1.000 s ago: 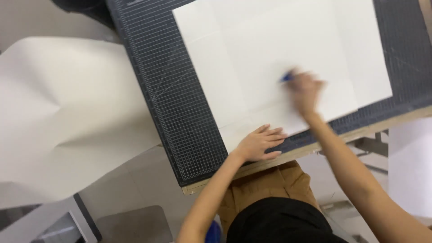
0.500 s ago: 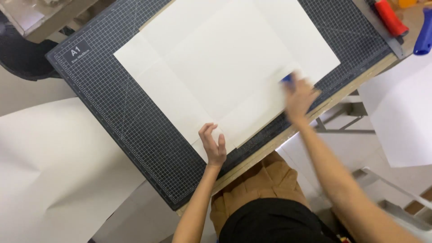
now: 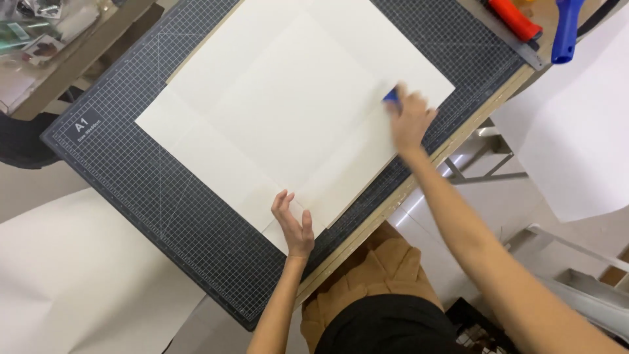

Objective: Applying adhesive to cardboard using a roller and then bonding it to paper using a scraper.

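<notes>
A large white sheet of paper (image 3: 282,111), creased into panels, lies on a dark gridded cutting mat (image 3: 164,196). My left hand (image 3: 293,223) rests flat on the sheet's near corner, fingers apart, holding nothing. My right hand (image 3: 409,119) presses down near the sheet's right edge, closed around a small blue tool (image 3: 391,96) of which only the tip shows past the fingers.
The mat covers a wooden table whose edge (image 3: 419,177) runs diagonally. At the top right lie a red-handled tool (image 3: 517,18), a metal ruler (image 3: 521,49) and a blue tool (image 3: 565,29). More white sheets lie on the floor at left (image 3: 78,282) and right (image 3: 576,144).
The view has swung, so the mat sits more centred. My left hand has slid along the sheet's near corner and opened flatter. My right hand still presses the blue tool at the sheet's right edge.
</notes>
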